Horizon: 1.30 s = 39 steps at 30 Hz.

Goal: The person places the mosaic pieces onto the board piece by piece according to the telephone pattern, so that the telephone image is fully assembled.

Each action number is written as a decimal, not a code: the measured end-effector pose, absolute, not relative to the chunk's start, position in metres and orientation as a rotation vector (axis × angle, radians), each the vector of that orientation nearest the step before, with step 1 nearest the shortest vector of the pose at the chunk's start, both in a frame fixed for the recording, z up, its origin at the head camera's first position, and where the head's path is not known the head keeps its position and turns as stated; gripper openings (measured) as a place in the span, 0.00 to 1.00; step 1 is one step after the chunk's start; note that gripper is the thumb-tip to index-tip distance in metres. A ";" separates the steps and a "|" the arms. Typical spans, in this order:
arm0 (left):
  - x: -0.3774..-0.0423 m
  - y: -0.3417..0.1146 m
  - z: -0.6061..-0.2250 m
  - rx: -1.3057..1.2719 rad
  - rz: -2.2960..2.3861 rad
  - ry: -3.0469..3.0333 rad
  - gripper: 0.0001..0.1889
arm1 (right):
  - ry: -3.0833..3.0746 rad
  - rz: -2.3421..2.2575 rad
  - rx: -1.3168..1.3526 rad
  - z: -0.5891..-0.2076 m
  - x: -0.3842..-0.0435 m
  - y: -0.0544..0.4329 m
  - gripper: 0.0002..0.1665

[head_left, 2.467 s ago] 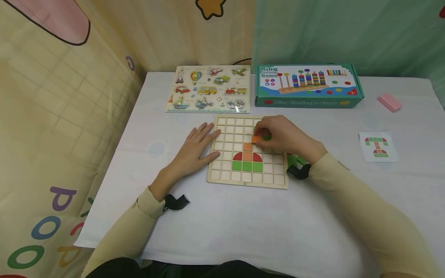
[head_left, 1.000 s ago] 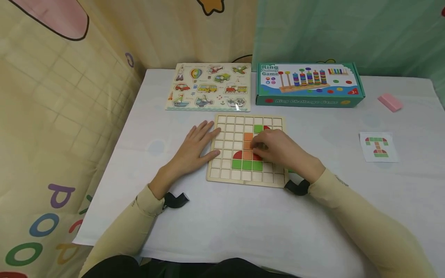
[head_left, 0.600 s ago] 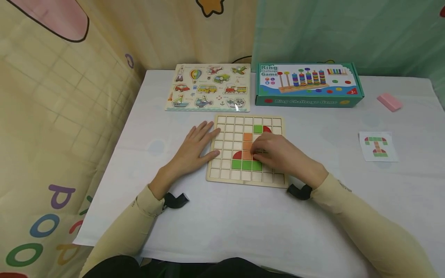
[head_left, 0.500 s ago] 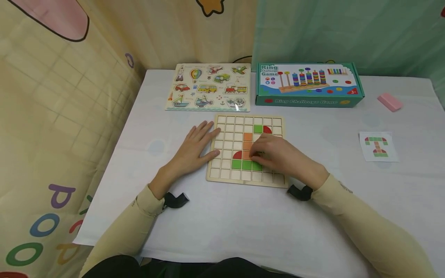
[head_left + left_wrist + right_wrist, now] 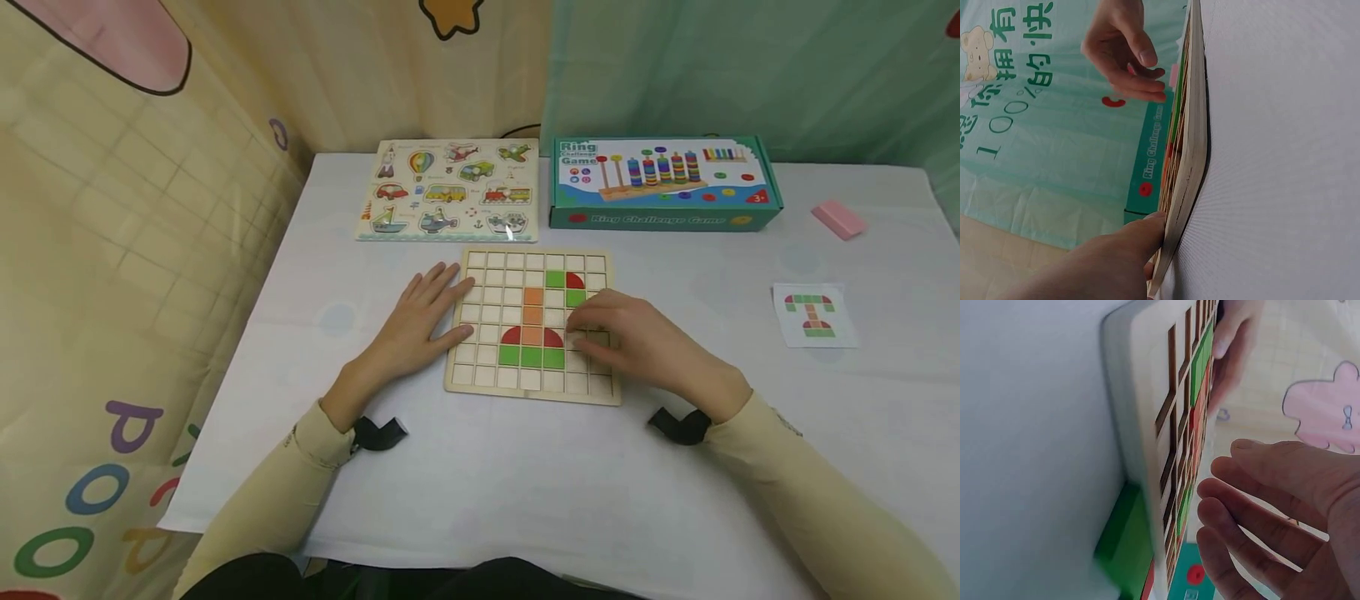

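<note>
A wooden grid board [image 5: 495, 379] lies on the white table, with colored tiles in some of its cells. Three orange square tiles [image 5: 532, 316] form a column. Below them runs a row of green square tiles [image 5: 531, 357], and a red rounded tile [image 5: 511, 335] sits on either side of the lowest orange one. Farther up are a green tile [image 5: 555, 279], a red quarter-round tile [image 5: 574, 281] and another green tile [image 5: 575, 298]. My left hand [image 5: 408, 333] touches the board's left edge with spread fingers. Over the board's right side hovers my right hand [image 5: 637, 342], loosely bent and holding nothing.
A picture card [image 5: 817, 317] and a pink block [image 5: 839, 220] lie to the right. Behind the board are a vehicle puzzle [image 5: 450, 187] and a Ring Challenge Game box [image 5: 667, 187]. A green block [image 5: 1124, 540] lies against the board's edge on the table.
My right hand set the orange tile it held at the top of the orange column, touched the tiles near the right-hand red one, then drew off rightward. The left hand stays put.
</note>
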<state>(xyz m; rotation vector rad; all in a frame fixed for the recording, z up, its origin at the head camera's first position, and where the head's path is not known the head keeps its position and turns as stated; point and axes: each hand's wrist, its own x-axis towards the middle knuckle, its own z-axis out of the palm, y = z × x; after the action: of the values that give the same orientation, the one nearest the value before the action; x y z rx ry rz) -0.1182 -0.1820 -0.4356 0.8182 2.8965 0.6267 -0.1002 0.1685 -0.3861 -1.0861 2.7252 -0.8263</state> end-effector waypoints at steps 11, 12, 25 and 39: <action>-0.118 -0.182 -0.435 0.826 0.633 2.896 0.38 | 2.841 -0.818 -0.914 -0.386 -0.091 0.227 0.18; -0.118 -0.182 -0.435 0.828 0.634 2.896 0.38 | 2.849 -0.815 -0.912 -0.388 -0.091 0.230 0.18; -0.117 -0.182 -0.434 0.831 0.643 2.899 0.38 | 2.828 -0.796 -0.906 -0.398 -0.109 0.229 0.22; -0.117 -0.182 -0.434 0.814 0.649 2.899 0.38 | 2.776 -0.840 -0.700 -0.396 -0.106 0.226 0.16</action>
<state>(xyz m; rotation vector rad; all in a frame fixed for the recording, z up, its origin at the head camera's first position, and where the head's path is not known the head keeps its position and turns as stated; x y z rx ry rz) -0.1167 -0.1816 -0.4339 0.8142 2.8991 0.6486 -0.1064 0.2259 -0.3957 -0.7003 2.7757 -0.8403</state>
